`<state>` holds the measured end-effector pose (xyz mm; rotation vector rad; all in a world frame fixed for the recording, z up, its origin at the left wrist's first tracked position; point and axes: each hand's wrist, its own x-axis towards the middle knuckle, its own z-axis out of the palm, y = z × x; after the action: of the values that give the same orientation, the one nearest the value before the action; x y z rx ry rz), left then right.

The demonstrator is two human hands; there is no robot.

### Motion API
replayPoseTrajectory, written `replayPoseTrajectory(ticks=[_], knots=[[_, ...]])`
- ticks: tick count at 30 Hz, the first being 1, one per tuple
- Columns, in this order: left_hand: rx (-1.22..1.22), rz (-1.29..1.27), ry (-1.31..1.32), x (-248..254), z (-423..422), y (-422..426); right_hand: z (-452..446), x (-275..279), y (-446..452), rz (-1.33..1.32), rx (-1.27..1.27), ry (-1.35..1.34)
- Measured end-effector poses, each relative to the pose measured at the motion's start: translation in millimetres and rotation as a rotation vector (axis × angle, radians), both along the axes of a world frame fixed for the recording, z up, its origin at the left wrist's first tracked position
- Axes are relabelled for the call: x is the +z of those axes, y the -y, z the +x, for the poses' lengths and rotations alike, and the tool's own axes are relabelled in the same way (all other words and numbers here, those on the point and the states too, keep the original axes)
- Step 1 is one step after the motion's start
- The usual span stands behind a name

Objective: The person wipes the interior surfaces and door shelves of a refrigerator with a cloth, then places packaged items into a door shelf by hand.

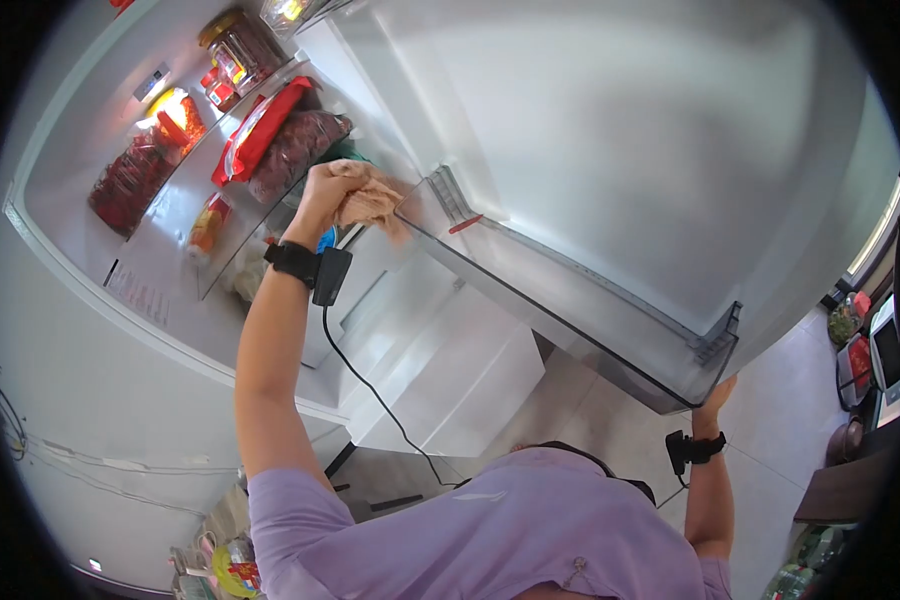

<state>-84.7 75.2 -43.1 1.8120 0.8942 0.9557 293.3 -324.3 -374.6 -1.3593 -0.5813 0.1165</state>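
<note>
My left hand [328,196] is closed on a beige cloth [368,201], crumpled beside the left end of a clear refrigerator door bin [570,310]. The bin is a long see-through tray with grey end pieces and a red mark near its left end. It runs along the white inner face of the door [650,130]. At the bin's lower right corner my right hand [712,402] grips its end from below, and most of its fingers are hidden behind it. Nothing shows inside the bin.
At left, the open refrigerator has glass shelves with a red packet [262,130], bagged dark food [300,150] and a lidded jar [240,50]. White drawers [450,380] stand below. A black cable [365,380] hangs from my left wrist. Tiled floor [770,430] lies beyond.
</note>
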Motion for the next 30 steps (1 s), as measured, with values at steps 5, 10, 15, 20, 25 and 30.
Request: replayPoseTrajectory(ticks=[5,10,15,20,25,30], knots=[[0.308,0.973,0.131,25.7,28.1,31.2,6.4,-9.4,-0.9,0.121,0.001,-0.056],[0.337,1.611,-0.387,45.8,63.0,50.4,-1.7,5.9,-2.1,0.155,0.012,-0.066],[0.09,1.429,-0.64,28.2,72.3,48.8,-1.5,0.0,-3.5,0.06,-0.061,-0.031],[-0.093,1.102,-1.032,18.1,79.9,64.8,6.1,-11.2,5.8,0.061,0.064,0.02],[-0.07,0.684,-1.094,40.9,73.7,58.5,7.8,-13.0,1.9,0.079,0.056,-0.027],[0.254,0.984,-0.19,58.0,30.8,30.9,2.8,-21.8,-7.4,0.198,0.072,-0.13]])
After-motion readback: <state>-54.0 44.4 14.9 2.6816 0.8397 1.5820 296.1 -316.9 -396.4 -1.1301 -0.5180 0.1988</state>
